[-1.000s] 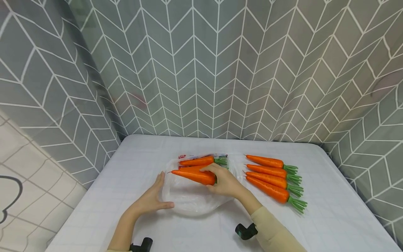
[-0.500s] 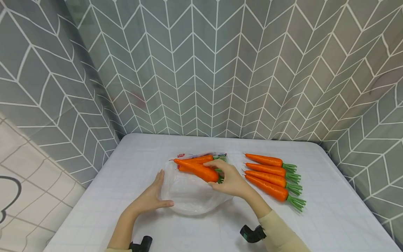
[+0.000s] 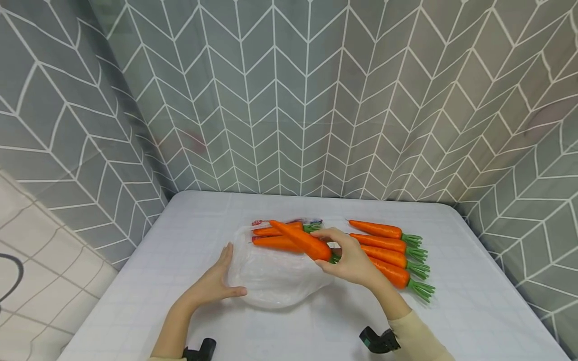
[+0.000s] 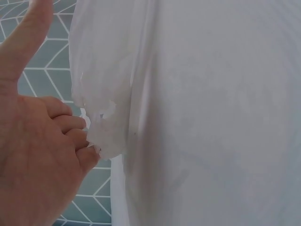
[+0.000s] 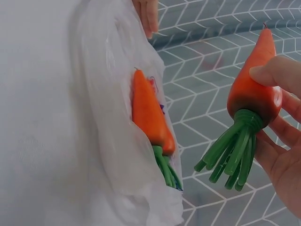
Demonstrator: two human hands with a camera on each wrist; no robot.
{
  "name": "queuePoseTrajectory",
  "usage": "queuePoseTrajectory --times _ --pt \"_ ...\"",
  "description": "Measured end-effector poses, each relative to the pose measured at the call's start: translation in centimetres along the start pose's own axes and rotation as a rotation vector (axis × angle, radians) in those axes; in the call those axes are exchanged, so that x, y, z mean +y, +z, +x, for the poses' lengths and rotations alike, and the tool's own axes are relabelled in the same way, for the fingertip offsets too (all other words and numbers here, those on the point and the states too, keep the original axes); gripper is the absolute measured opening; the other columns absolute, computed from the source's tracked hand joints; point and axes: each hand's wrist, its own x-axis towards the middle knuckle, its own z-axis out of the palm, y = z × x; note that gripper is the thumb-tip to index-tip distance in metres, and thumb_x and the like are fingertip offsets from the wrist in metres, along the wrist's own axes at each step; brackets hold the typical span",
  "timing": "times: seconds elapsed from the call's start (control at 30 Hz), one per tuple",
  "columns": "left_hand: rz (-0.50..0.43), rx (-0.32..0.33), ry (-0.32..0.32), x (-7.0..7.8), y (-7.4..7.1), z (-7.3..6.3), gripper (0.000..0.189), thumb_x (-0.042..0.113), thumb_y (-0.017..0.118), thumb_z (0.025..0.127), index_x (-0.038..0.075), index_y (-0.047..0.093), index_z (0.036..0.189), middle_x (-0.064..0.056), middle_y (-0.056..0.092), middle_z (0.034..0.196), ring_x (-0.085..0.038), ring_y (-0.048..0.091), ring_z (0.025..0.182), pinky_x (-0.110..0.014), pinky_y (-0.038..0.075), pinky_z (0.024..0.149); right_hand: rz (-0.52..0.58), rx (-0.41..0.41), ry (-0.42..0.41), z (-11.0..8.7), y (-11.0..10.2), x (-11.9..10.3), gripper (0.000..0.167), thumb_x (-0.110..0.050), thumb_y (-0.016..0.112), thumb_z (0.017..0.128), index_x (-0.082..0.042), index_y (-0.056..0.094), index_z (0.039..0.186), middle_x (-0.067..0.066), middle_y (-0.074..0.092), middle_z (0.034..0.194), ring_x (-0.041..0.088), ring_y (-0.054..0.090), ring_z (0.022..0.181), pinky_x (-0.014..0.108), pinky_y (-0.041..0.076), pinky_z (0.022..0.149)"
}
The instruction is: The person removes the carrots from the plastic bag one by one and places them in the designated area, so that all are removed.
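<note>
Bag (image 3: pixel 276 285) near the held carrot (image 3: pixel 303 241) bears unreadable red print (image 3: pixel 257 222).

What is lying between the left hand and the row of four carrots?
The head view shows the white bag with two carrots, and the right hand holding another carrot.

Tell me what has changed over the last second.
The right hand moved right, toward the row of four carrots, its grip on the held carrot kept; that carrot's tip swung away from the person. The row, left hand, plastic bag and the two carrots in it stayed put.
</note>
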Motion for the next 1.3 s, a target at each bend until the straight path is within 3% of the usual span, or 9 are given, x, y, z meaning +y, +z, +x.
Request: queuePoseTrajectory --times 0.37,0.53,0.73,0.97,1.3 --pt "-0.001 0.004 -0.002 0.2 0.0 -0.1 0.124 0.041 0.083 0.072 -0.009 0.0 0.149 -0.028 -0.002 0.156 -0.044 0.002 0.143 -0.055 0.011 0.113 -0.032 0.012 0.013 -1.0 -0.8 0.0 0.054 -0.001 0.079 0.078 -0.012 0.059 0.127 0.003 0.061 0.119 0.021 0.059 0.105 0.029 0.055 0.081" --pt "0.001 0.003 -0.003 0.2 0.1 0.0 0.124 0.041 0.083 0.072 -0.009 -0.001 0.149 -0.028 -0.002 0.156 -0.044 0.002 0.143 -0.055 0.011 0.112 -0.06 0.021 0.014 -1.4 -1.3 -2.0 0.051 0.004 0.077 0.077 -0.002 0.059 0.124 0.01 0.062 0.115 0.026 0.06 0.101 0.032 0.056 0.079" --pt "-0.001 0.006 -0.002 0.3 0.1 -0.1 0.125 0.041 0.083 0.072 -0.009 -0.001 0.149 -0.029 -0.003 0.156 -0.044 0.0 0.143 -0.055 0.01 0.113 -0.088 0.036 0.032 -1.8 -2.0 -3.4 0.049 0.005 0.077 0.076 -0.001 0.061 0.121 0.008 0.063 0.112 0.024 0.061 0.099 0.033 0.056 0.079" --pt "0.021 0.013 -0.003 0.1 -0.2 -0.2 0.125 0.043 0.082 0.073 -0.009 -0.002 0.149 -0.029 -0.004 0.156 -0.045 0.0 0.143 -0.056 0.009 0.113 -0.037 0.025 0.058 -2.7 -2.2 0.7 0.053 -0.003 0.079 0.077 -0.011 0.06 0.126 0.005 0.06 0.12 0.023 0.059 0.104 0.032 0.055 0.082" --pt "0.012 0.005 0.003 0.3 0.1 0.0 0.125 0.039 0.083 0.073 -0.01 -0.003 0.149 -0.029 -0.005 0.155 -0.044 -0.001 0.143 -0.055 0.009 0.113 -0.053 0.03 0.074 -4.6 -3.4 1.9 0.054 -0.002 0.08 0.076 -0.014 0.061 0.125 0.002 0.059 0.123 0.023 0.06 0.104 0.032 0.055 0.082"
